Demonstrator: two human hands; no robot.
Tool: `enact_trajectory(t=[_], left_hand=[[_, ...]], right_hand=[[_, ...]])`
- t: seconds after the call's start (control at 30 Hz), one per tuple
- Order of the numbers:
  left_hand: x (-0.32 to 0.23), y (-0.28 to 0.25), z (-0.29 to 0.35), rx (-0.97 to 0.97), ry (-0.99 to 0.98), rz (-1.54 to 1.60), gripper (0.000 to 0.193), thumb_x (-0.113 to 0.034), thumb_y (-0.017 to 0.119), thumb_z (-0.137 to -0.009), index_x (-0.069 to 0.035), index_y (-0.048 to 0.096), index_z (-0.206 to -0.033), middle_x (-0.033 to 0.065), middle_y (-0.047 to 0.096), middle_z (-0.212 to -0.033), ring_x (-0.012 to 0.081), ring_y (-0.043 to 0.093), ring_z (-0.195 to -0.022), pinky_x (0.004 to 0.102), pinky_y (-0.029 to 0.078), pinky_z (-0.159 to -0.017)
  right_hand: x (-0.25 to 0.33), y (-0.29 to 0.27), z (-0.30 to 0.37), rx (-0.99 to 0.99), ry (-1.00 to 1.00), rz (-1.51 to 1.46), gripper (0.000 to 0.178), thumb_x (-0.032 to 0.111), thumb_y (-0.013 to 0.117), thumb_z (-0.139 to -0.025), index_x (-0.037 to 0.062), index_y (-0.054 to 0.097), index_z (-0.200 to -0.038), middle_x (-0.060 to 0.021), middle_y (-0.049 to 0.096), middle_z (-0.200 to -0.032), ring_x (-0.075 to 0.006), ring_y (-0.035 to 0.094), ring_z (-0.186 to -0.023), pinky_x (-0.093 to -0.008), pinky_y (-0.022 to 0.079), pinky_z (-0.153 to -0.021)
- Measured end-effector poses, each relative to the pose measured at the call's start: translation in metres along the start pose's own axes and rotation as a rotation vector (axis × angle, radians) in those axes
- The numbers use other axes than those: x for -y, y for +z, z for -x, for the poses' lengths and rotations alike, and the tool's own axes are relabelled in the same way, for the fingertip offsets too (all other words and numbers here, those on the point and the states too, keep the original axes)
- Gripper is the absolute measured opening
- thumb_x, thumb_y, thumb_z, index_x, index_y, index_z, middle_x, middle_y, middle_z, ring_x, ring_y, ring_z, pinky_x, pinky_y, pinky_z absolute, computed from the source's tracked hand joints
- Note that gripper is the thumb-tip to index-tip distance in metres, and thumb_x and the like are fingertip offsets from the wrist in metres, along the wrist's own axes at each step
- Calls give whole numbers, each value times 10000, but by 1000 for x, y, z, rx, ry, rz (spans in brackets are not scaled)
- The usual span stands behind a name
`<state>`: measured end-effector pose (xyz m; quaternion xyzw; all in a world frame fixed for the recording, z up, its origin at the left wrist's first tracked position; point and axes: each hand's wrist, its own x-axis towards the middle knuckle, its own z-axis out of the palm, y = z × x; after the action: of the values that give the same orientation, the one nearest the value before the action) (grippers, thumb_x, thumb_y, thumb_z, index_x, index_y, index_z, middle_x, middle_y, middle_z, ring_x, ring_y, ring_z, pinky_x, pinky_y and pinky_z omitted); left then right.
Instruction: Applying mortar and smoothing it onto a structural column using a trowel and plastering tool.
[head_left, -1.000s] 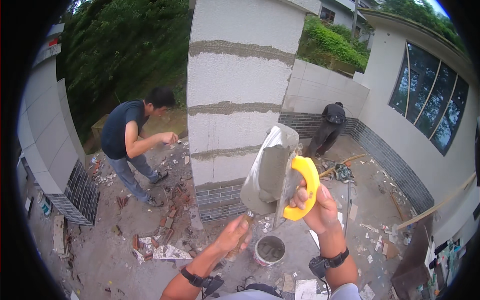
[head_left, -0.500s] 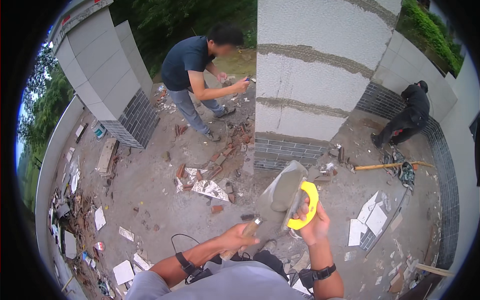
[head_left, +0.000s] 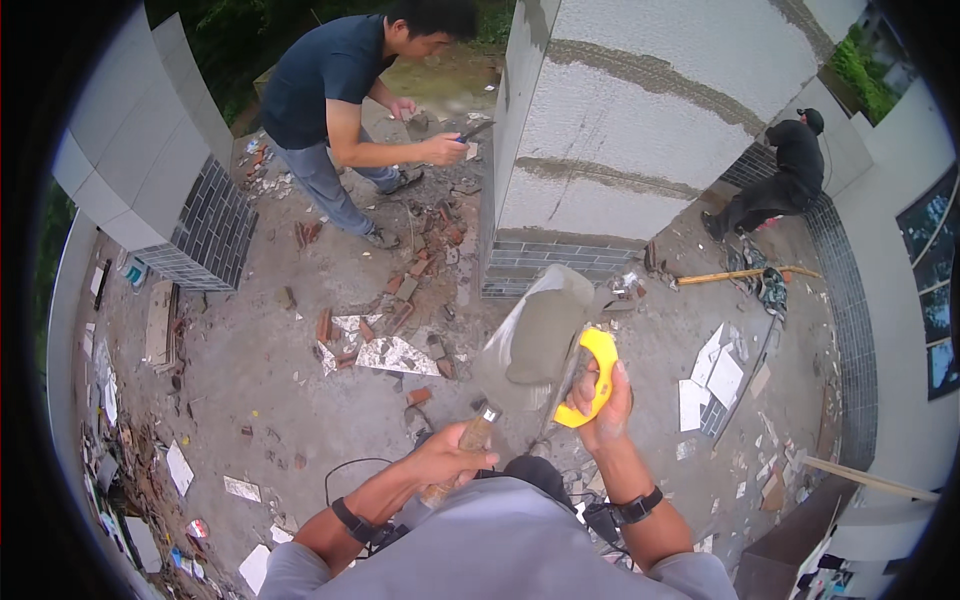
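Note:
My right hand (head_left: 608, 412) is wrapped round the yellow handle (head_left: 603, 360) of a plastering trowel, whose flat plate is tilted up in front of me. Grey mortar (head_left: 545, 335) lies in a thick smear over the plate. Closed on a wooden handle (head_left: 478, 432) with a metal collar, my left hand (head_left: 448, 463) is just to the left and lower. The blade of that wooden-handled tool is hard to make out against the plate. Beyond both tools stands a pillar (head_left: 610, 130) of white blocks with mortar joints and dark brick-pattern tiles round its base.
A co-worker (head_left: 325, 90) in a dark shirt bends at the pillar's left, holding a small tool. Another person (head_left: 795, 165) in black is at the far right wall. Broken bricks (head_left: 405, 290), white tile pieces (head_left: 722, 372) and a wooden pole (head_left: 720, 277) lie on the floor.
My view has turned, so the pillar leans more and its left side shows. Both hands keep their tools, and the mortar-covered plate has swung to the left.

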<state>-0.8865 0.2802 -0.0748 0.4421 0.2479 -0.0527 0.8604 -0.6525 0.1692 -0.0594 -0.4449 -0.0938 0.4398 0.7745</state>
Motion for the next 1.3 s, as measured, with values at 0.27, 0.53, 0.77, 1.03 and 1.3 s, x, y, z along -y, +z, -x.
enact_trajectory(t=[0.27, 0.53, 0.77, 1.03, 1.3], left_hand=[[-63, -122, 23, 15, 90, -194, 268, -164, 701, -883, -59, 500, -1027, -5, 525, -697, 69, 493, -514, 240, 414, -467], [-66, -154, 12, 29, 30, -165, 252, -152, 706, -870, -51, 507, -988, -16, 505, -702, 63, 481, -510, 228, 397, -443], [-94, -164, -13, 5, 40, -200, 276, -159, 718, -859, -28, 512, -986, -5, 503, -715, 74, 478, -515, 244, 392, -457], [-145, -168, -29, -55, -19, -359, 308, -147, 717, -845, -8, 521, -1038, 9, 508, -732, 78, 489, -528, 249, 408, -465], [-175, -211, -33, 108, 0, -368, 360, -156, 716, -851, -24, 534, -1133, -3, 549, -782, 56, 481, -535, 228, 405, -473]], right_hand=[[-16, 55, 1, -96, -100, 450, 361, 342, 527, -944, 13, 500, -1088, -50, 552, -685, -112, 520, -563, -270, 445, -537], [65, 153, -46, 232, -70, 1014, 445, 405, 530, -956, 8, 488, -1153, -37, 582, -724, -97, 522, -575, -243, 416, -530], [80, 153, -130, 342, 79, 1083, 344, 349, 496, -993, 18, 505, -1087, -15, 547, -674, -81, 492, -533, -225, 393, -500], [104, 154, -186, 315, 154, 1093, 321, 321, 518, -986, 30, 532, -1122, -5, 552, -651, -71, 486, -536, -235, 392, -501], [127, 207, -179, 170, -15, 1286, 347, 345, 530, -975, 21, 539, -1096, -19, 549, -633, -94, 498, -539, -280, 406, -510]])
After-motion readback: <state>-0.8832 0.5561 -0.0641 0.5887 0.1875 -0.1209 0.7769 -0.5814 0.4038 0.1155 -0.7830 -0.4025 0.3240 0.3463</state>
